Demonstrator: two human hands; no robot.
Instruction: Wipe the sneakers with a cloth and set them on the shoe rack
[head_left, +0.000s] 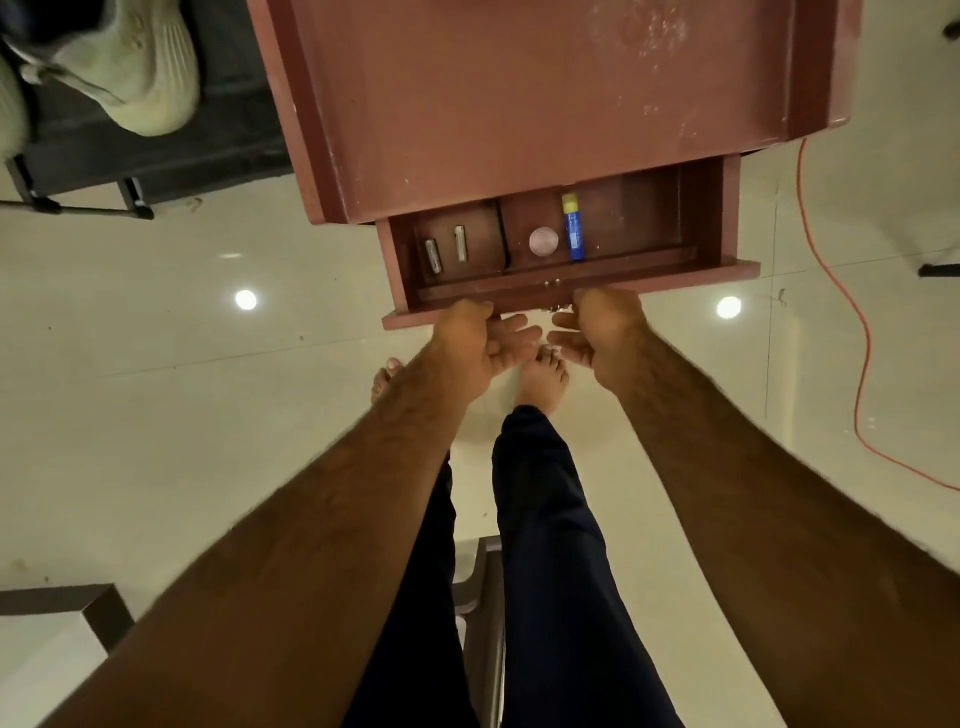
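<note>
The glossy cream tiled floor (156, 415) lies open on every side of the person, with an orange cable (860, 353) snaking across it to the right. The reddish-brown wooden table (519, 104) stands just ahead. Up at the left, well apart from the hands, a pale green knitted sneaker (140, 67) sits on what looks like a dark metal-framed shoe rack (156, 156).

The table's shallow wooden drawer (675, 278) is pulled out. The left hand (483, 343) and right hand (602, 332) both hold its front panel near the middle, close together, fingers hooked beneath the lip.

Inside lie a blue and yellow tube (573, 228), a round pinkish disc (544, 241) and two small metallic cylinders (432, 255); no cloth is visible.

This seems to be the search for a cloth, so wiping has not begun. Next, the drawer likely needs pushing straight in, square to its rails, with the fingers kept clear of the table edge. The sneaker is then a turn to the left across open floor.
</note>
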